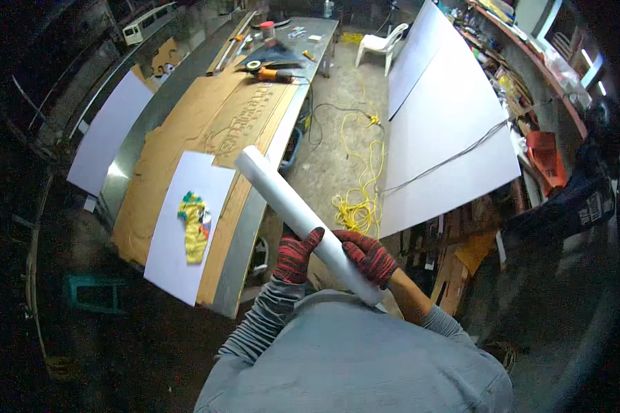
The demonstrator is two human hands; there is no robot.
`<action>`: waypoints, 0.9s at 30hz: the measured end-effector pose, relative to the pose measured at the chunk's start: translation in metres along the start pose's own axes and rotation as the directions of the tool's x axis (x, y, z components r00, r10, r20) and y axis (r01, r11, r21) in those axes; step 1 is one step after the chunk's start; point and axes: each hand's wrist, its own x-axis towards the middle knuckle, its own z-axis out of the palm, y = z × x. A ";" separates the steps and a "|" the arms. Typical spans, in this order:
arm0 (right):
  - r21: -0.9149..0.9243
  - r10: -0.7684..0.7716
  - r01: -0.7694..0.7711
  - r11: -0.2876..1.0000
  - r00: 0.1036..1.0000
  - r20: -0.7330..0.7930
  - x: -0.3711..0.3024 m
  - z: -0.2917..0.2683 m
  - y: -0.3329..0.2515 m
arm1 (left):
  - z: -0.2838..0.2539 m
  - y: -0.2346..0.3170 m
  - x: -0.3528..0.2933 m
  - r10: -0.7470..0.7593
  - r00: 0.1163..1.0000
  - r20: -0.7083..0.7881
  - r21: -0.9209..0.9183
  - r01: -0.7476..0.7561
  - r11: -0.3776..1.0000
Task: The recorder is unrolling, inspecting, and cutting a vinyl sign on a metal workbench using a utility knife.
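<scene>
A thick white roll [289,206], of sheet material by its look, slants across in front of my body, its far end up toward the table and its near end close to my shirt. My left hand [298,256], in a red and black knit glove, grips it from the left with the thumb on top. On the other side my right hand [367,256], in a matching glove, is closed around its lower part. Left of the roll, a yellow and green patterned cloth piece, perhaps a glove [195,230], lies on a white sheet [165,256] on the table.
The long metal table [231,292] carries brown cardboard [176,138] and an orange-and-black power tool [275,74]. Large white panels [455,131] lean at the right, a cable across them. A yellow cord [358,210] lies tangled on the floor. A white plastic chair [382,45] stands farther back.
</scene>
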 end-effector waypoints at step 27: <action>0.248 0.095 -0.070 0.966 0.991 -0.091 0.331 -0.233 0.014 | 0.123 0.066 0.420 -0.008 0.882 0.472 -0.246 0.140 0.959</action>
